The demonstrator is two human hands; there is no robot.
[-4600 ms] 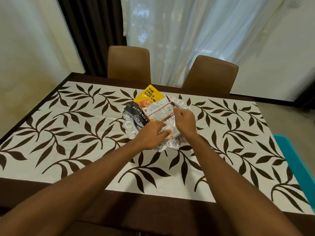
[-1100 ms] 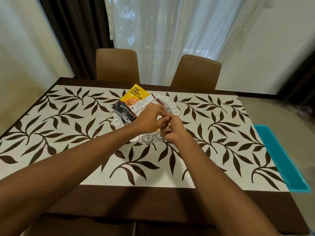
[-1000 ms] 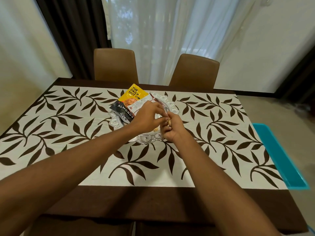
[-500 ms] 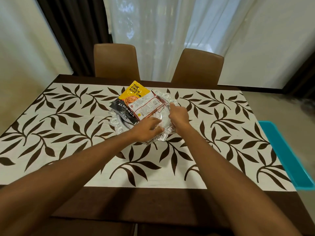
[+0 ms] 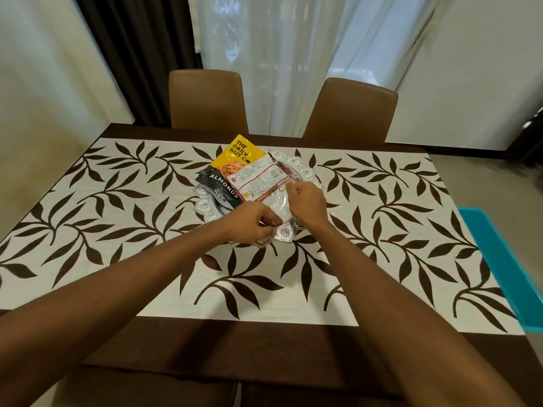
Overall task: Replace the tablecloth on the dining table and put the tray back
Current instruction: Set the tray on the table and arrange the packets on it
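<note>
Pouch (image 5: 235,160) on tray (image 5: 305,171) reads "THE DAILY NUT CO", "ALMONDS".

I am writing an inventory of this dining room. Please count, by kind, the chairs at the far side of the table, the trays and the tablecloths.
Far-side chairs: 2
Silver tray: 1
Leaf-print tablecloth: 1
Total: 4
</note>
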